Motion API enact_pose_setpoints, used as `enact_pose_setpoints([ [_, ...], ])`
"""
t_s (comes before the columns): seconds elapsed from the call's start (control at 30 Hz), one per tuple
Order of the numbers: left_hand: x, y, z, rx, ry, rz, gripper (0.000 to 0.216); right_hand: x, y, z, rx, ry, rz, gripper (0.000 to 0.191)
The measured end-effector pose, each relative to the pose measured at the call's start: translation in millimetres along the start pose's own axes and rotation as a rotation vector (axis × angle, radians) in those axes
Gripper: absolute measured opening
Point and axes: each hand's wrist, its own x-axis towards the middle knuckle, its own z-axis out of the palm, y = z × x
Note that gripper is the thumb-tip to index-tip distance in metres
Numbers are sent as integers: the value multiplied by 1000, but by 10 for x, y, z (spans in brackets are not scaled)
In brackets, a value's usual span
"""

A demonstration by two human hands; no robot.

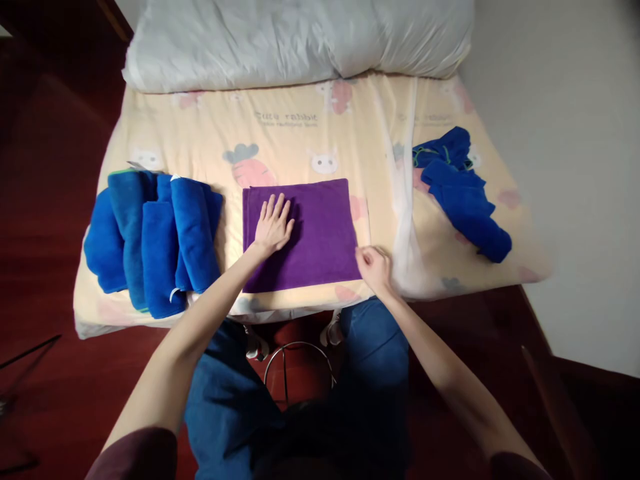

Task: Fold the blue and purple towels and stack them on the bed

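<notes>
A folded purple towel (320, 230) lies flat on the bed in front of me. My left hand (273, 225) rests flat on its left part, fingers spread and open. At the towel's near right corner, my right hand (374, 267) has its fingers curled, pinching that corner. Several rolled blue towels (155, 240) are stacked to the left of the purple one. A loose heap of blue towels (463, 190) lies at the right of the bed.
The bed has a cream sheet (300, 133) printed with rabbits and carrots, and a white duvet (300, 40) bunched at the far end. A stool's metal ring (299, 363) shows between my knees. Dark red floor on the left, a pale wall on the right.
</notes>
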Motion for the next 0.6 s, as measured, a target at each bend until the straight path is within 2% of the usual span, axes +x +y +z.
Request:
enact_pose_setpoints([
  [0.07,-28,-7,93,17,-35,-29,69,267,-395,226,-66,-47,-200,35],
  [0.17,29,-224,146,-6,-26,-133,71,773,-924,687,-169,-208,-321,49],
  [0.27,115,-495,115,-106,25,-201,74,1205,-1129,1144,-220,-379,-311,62],
  [0.33,164,-633,82,-171,64,-244,78,1389,-1064,1353,-232,-437,-265,67],
  [0.4,207,-723,56,-207,79,-280,80,1515,-890,1448,-228,-448,-244,70],
  [0.47,244,-777,42,-218,78,-301,80,1633,-659,1435,-223,-428,-234,73],
  [0.6,281,-822,46,-217,72,-301,81,1897,-161,1226,-251,-382,-159,76],
])
